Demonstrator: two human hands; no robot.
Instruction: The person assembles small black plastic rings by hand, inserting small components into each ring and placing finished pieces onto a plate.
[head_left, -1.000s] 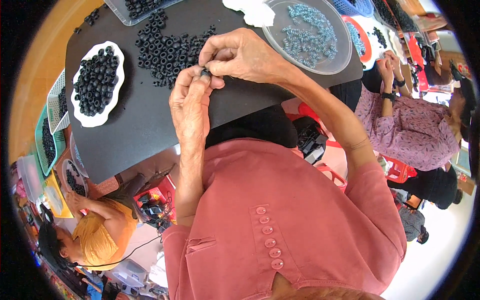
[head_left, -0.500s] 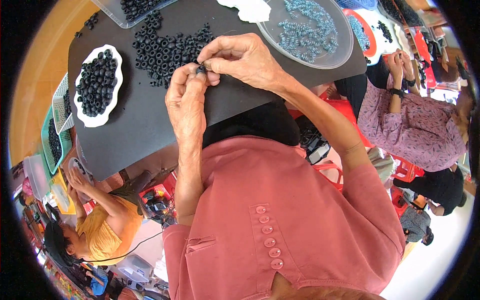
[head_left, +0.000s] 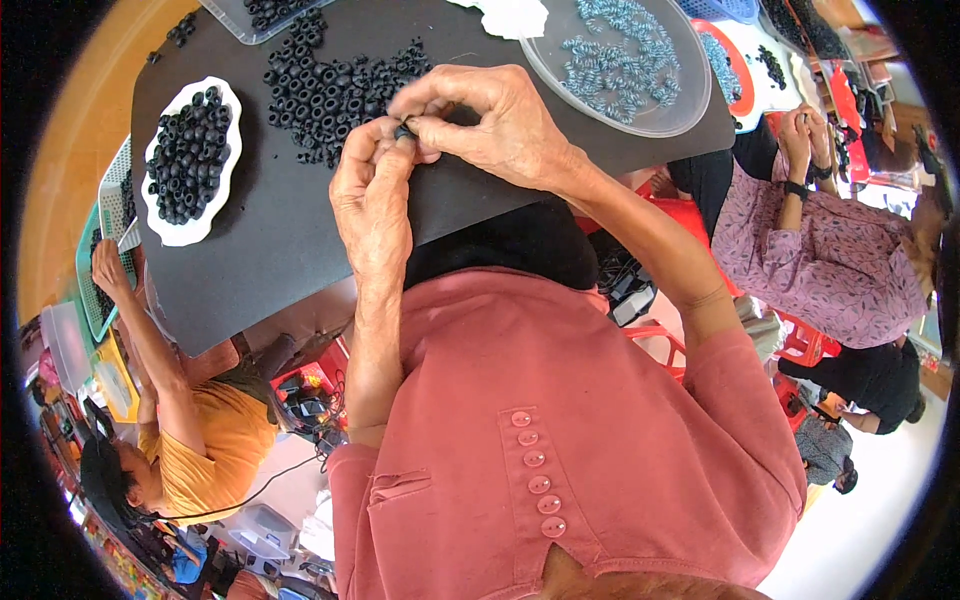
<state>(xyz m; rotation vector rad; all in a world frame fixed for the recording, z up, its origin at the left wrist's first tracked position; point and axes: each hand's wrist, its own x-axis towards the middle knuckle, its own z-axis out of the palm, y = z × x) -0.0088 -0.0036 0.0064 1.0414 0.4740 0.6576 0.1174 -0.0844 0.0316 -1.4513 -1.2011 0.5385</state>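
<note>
Over the near part of the dark table, my left hand [head_left: 375,190] pinches a small black ring-shaped part [head_left: 403,131] between thumb and fingers. My right hand [head_left: 505,125] meets it there, thumb and forefinger closed at the part; whatever they grip is too small and covered to make out. Just beyond my hands spreads a loose pile of black ring-shaped parts [head_left: 325,95] with holes through them. To the left, a white scalloped dish [head_left: 178,234] is heaped with similar black parts [head_left: 190,160]. Small bluish coils, like little springs [head_left: 615,75], lie in a round clear tray [head_left: 655,131] at the far right.
A clear bin [head_left: 240,32] with black parts and a crumpled white thing [head_left: 512,16] stand at the far edge. Green and white baskets [head_left: 90,285] sit left of the table [head_left: 250,270]. Co-workers sit left, in a yellow shirt [head_left: 215,440], and right, in a patterned shirt [head_left: 820,250].
My hands stay together at the small part, with slight finger movement. The co-worker on the left has raised a hand toward the baskets. The view has shifted slightly.
</note>
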